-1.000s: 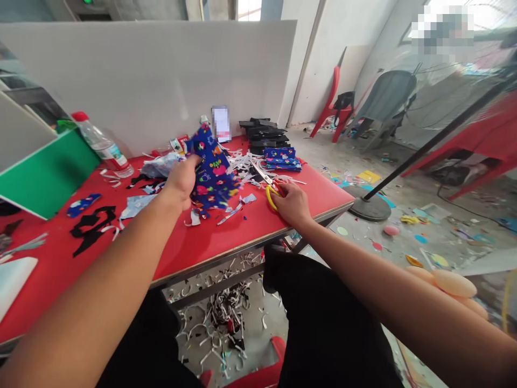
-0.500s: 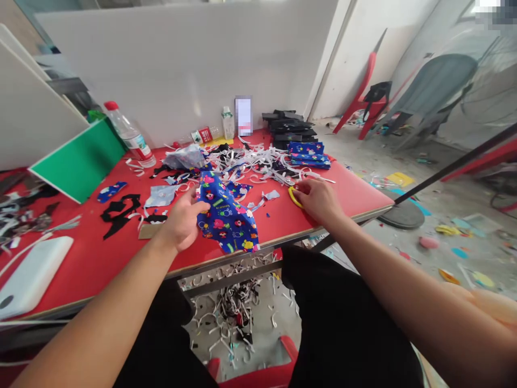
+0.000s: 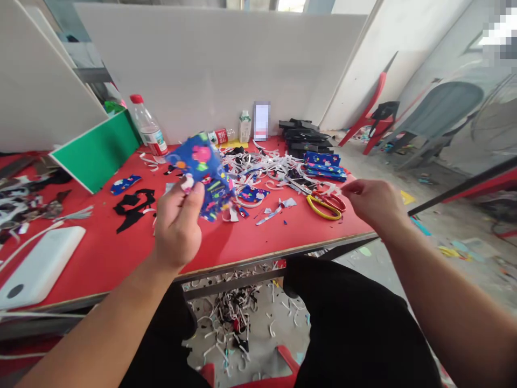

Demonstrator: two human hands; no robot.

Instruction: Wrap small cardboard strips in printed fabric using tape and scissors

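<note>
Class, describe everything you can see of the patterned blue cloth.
The blue cloth looks like soft fabric printed with pink, green, orange and white motifs. The left hand grips its edge between thumb and fingers, holding it over the red table. It slants, its print partly blurred; whether its lower end touches the table is unclear.

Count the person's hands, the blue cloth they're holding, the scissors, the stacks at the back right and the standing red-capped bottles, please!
Left hand and right hand: 2
Held blue cloth: 1
Scissors: 1 pair
Black stack and blue stack: 2
Standing red-capped bottle: 1
Total: 7
</note>
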